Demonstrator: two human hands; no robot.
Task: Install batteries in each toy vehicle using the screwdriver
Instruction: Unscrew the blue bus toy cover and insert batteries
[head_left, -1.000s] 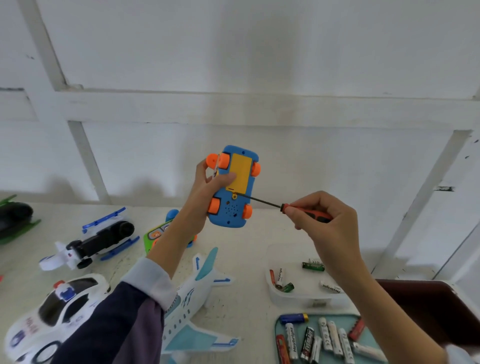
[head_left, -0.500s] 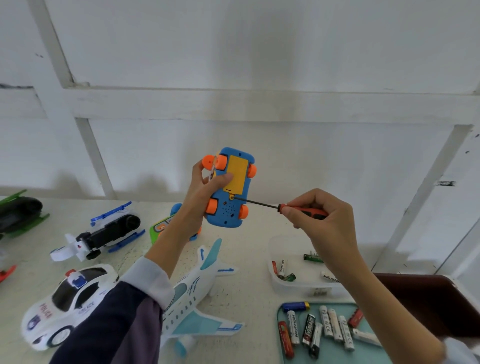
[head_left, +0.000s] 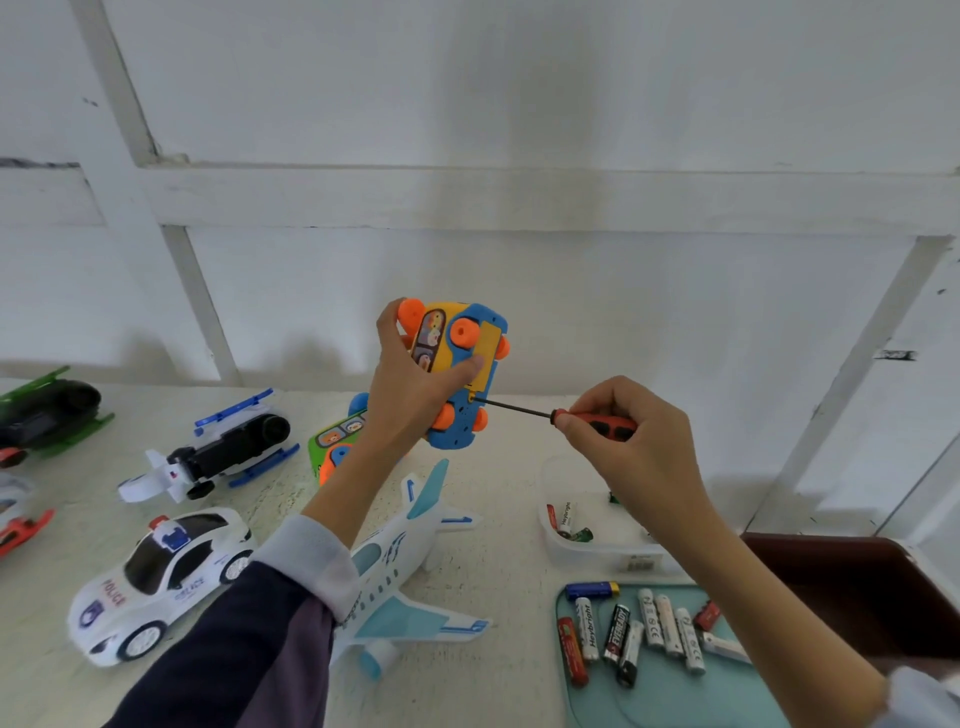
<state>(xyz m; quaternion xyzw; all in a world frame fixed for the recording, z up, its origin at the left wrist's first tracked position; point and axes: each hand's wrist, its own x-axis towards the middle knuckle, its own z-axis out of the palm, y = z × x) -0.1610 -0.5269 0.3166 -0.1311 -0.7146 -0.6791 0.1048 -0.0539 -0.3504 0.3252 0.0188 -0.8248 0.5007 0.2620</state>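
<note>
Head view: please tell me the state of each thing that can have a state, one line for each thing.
Blue toy car: held up, underside showing, yellow battery cover on.
Screwdriver: tip at the cover's screw.
Left hand: grips the car.
Right hand: grips the screwdriver handle.
Teal tray: holds loose batteries.
Clear box: open, a few batteries inside.
Police car: upright on wheels.
Airplane: lying on the table.
</note>
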